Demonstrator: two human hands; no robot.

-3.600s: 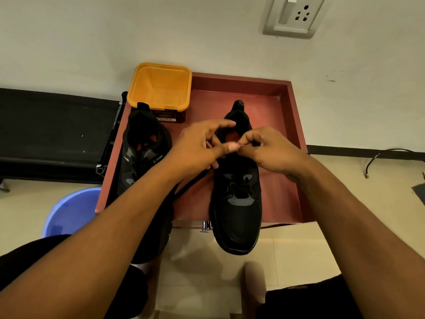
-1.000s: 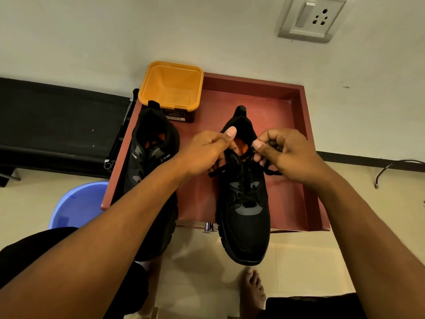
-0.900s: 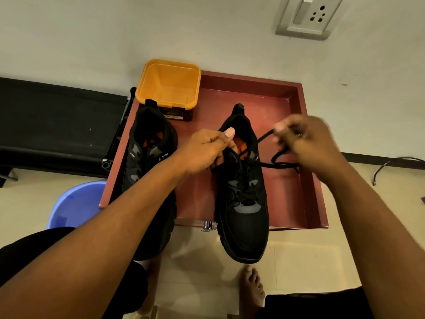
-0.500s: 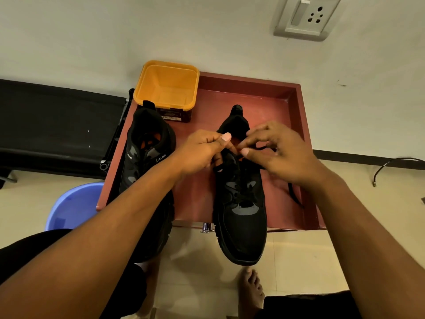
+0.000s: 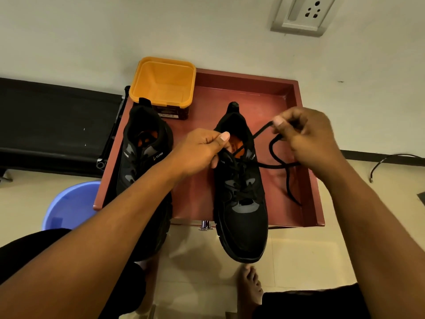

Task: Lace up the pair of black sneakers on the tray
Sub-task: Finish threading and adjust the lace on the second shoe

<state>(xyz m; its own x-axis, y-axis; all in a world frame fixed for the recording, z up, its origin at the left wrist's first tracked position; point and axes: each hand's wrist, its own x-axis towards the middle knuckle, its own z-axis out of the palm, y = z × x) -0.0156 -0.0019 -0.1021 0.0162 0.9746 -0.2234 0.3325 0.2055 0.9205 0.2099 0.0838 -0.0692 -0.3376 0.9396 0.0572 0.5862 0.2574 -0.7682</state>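
Observation:
Two black sneakers lie on a dark red tray (image 5: 305, 107), toes pointing toward me and hanging over its near edge. The right sneaker (image 5: 243, 203) has an orange insole and a black lace (image 5: 279, 165) threaded through its eyelets. My left hand (image 5: 202, 150) grips the left side of this sneaker's collar between thumb and fingers. My right hand (image 5: 308, 139) is raised to the right of the shoe and pinches the lace, which loops out and trails down onto the tray. The left sneaker (image 5: 142, 162) lies beside my left forearm, partly hidden by it.
An orange tub (image 5: 164, 82) stands at the tray's back left corner. A blue bucket (image 5: 66, 206) sits on the floor left of the tray, beside a black bench (image 5: 53, 125). A wall socket (image 5: 303, 13) is above. My bare foot (image 5: 250, 286) rests below the right sneaker.
My right hand has moved from over the shoe's tongue out to the right and up, drawing the lace out into a loop. My left hand stays on the collar.

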